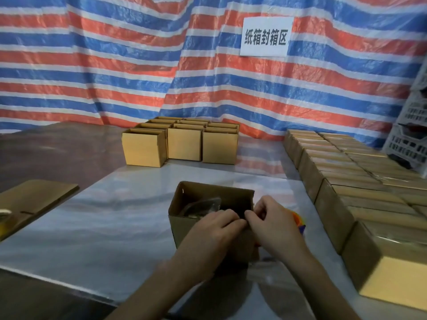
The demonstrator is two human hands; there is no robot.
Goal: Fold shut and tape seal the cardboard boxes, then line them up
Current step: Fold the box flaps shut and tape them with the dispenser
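An open cardboard box stands in front of me on the shiny table, its top flaps up and dark contents inside. My left hand and my right hand meet at the box's near right rim, fingers curled and pinching the near flap edge. Several open boxes stand in a block at the back centre. A long double row of closed boxes runs along the right side. An orange and blue object, possibly a tape tool, peeks out behind my right hand.
A flat cardboard sheet lies at the left with a tape roll at the frame edge. A white plastic crate stands at the far right. A striped tarp with a paper sign hangs behind.
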